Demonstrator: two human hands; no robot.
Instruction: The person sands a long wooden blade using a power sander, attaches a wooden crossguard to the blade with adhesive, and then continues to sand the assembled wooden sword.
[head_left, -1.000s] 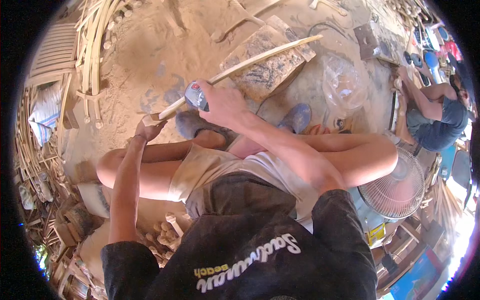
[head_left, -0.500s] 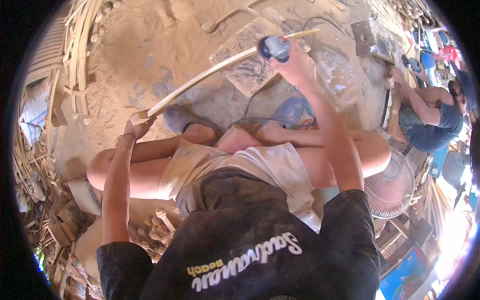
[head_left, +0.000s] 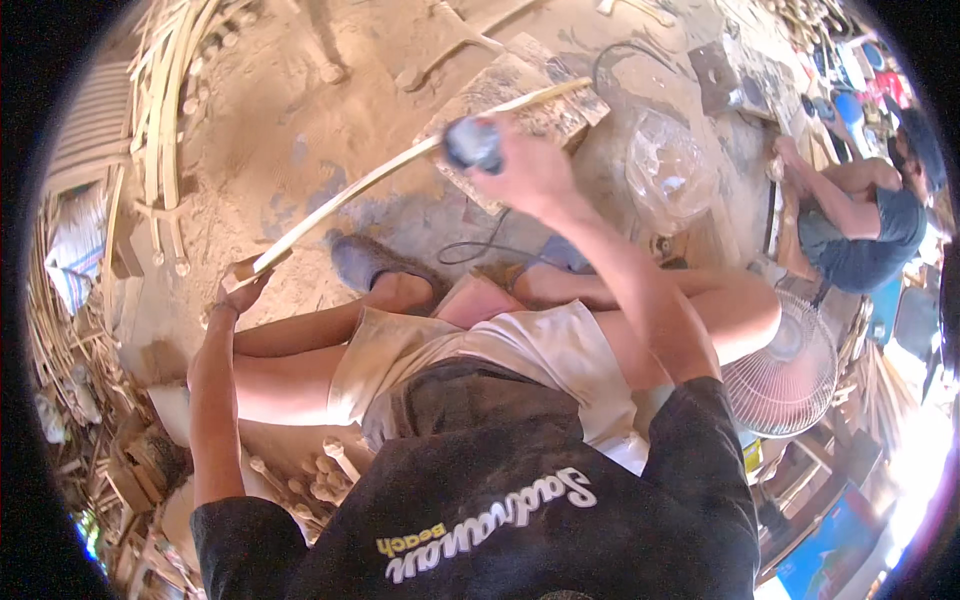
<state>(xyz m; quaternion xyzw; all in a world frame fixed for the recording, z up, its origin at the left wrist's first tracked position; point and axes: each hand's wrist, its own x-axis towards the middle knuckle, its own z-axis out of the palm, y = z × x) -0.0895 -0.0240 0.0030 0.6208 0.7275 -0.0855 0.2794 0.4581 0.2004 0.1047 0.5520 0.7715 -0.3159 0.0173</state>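
A long, slightly curved wooden strip [head_left: 345, 193] slants from lower left to upper right in front of my legs. Its near left end is gripped in my left hand [head_left: 243, 284], the fingers wrapped round it. My right hand [head_left: 530, 170], blurred by motion, is closed on a dark, rounded power sander [head_left: 472, 145], which lies against the strip past its middle. The strip's far end passes over a dusty wooden board [head_left: 500, 85] on the ground. The sander's underside is hidden.
A cable [head_left: 480, 243] loops between my feet, and a clear plastic bag [head_left: 668, 170] lies right of the board. A caged fan [head_left: 785, 370] stands by my right knee. Another person [head_left: 860, 220] sits at the far right. Wooden strips [head_left: 165, 120] lie at the left.
My right hand and the sander have slid left and down along the strip. My left hand has shifted left and slightly nearer, drawing the strip with it.
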